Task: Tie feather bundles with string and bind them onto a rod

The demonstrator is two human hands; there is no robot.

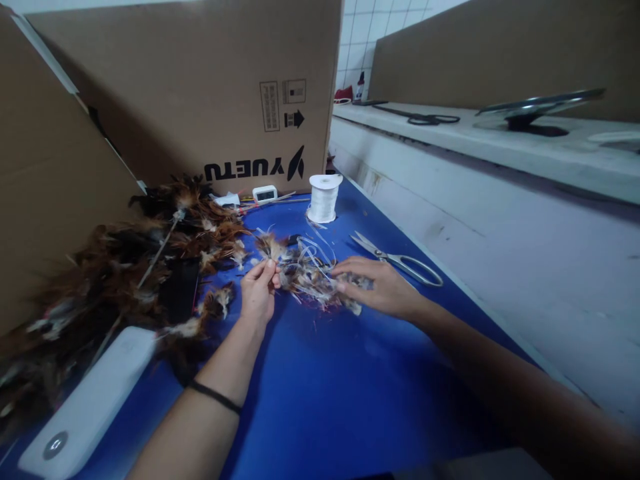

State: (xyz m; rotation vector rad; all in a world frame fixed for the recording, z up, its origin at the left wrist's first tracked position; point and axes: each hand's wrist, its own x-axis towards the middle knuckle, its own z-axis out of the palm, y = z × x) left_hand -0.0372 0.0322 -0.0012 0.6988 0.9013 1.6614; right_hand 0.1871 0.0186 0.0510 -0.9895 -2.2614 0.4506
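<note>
A: What to note first?

B: In the left hand (259,288), a small brown-and-cream tuft of soft feathers (270,245). Pinched at the near end between thumb and forefinger, fanning out beyond the fingertips, over a smooth blue tabletop (320,373).

A: And at the right hand (383,285)?

B: Bent over a loose, mottled litter of grey-brown feather scraps (313,283). Partly curled fingers; cannot tell whether gripping the thin, translucent white ribbon (309,243) looped there.

A: Handling?

B: Probably very light; soft at the vanes, stiffer at the quills, easily crushed, apt to shed. Best held at the gathered quill end, gently, clear of the vanes. With the ribbon: likely limp and slick, best pinched flat.

A: Round about?

B: Beyond the litter, 1 white cylindrical spool (323,201). Near the right hand, 1 pair of silver metal scissors (383,255), blades parted. Off left, a large heap of dark brown feathers (125,257).
</note>
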